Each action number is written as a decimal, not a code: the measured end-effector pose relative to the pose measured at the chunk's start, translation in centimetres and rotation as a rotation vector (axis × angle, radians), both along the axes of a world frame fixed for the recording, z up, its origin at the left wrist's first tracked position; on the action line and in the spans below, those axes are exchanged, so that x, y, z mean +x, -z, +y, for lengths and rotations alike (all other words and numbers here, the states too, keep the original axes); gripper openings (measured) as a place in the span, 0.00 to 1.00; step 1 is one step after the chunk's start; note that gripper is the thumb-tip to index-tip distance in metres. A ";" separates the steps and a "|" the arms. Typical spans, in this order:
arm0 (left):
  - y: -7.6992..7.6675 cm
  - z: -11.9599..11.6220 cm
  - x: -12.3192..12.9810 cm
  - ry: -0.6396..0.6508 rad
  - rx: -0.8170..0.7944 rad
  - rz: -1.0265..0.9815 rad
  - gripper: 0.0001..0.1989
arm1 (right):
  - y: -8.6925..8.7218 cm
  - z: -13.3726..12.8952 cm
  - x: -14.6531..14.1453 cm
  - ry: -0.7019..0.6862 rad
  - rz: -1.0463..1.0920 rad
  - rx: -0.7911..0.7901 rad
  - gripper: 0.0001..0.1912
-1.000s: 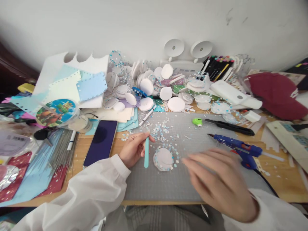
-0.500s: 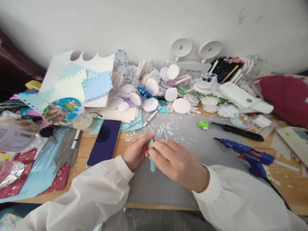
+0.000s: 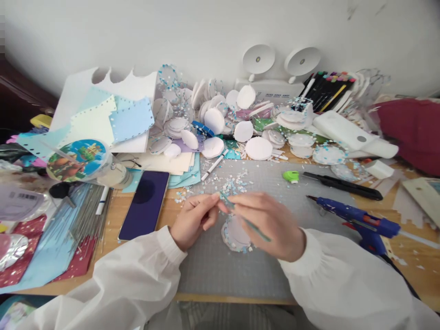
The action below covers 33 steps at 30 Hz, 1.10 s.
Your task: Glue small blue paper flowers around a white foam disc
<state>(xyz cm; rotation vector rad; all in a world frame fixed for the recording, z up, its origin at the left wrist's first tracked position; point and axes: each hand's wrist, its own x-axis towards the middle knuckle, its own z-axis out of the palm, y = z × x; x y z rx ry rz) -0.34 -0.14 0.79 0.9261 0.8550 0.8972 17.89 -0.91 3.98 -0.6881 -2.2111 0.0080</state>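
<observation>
My right hand (image 3: 270,222) is closed on a thin teal tool (image 3: 256,230), which slants from its upper left tip down to the right. That tip meets the pinched fingertips of my left hand (image 3: 195,217); anything between them is too small to make out. Below the hands, a round white piece edged with blue and white bits (image 3: 236,233) lies on the grey mat (image 3: 240,279), partly hidden by my right hand. Loose pale blue and white bits (image 3: 237,180) are scattered just beyond my fingers.
A phone (image 3: 144,204) lies at the left beside wire stems (image 3: 91,220). To the right are a black cutter (image 3: 343,185), a green cap-like piece (image 3: 291,176) and a blue glue gun (image 3: 360,217). White discs (image 3: 258,148) are heaped behind the mat.
The teal tool has swung from upright to a slant as my right hand turned. My hands have parted slightly, and the round white piece now shows below them. The view has shifted a little.
</observation>
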 end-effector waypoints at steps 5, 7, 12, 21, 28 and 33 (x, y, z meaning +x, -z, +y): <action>-0.3 0.2 -0.4 0.029 0.162 0.237 0.22 | 1.0 1.1 2.2 0.141 0.603 -0.324 0.11; -0.2 0.2 -0.4 0.074 0.216 0.308 0.20 | 2.1 1.3 2.9 0.154 0.725 -0.487 0.07; 0.0 -0.2 -0.2 0.240 0.260 0.433 0.15 | 4.4 1.0 3.8 0.097 0.842 -0.791 0.03; -0.9 0.1 -0.5 0.436 -0.021 0.211 0.19 | 3.0 0.4 3.5 -0.051 0.893 -1.130 0.04; -0.9 0.0 -0.4 0.456 -0.123 0.174 0.20 | 3.3 -0.5 2.7 -0.099 0.865 -1.177 0.04; -0.9 0.1 -0.4 0.444 -0.126 0.158 0.20 | 3.8 -0.6 2.6 -0.082 0.848 -1.170 0.04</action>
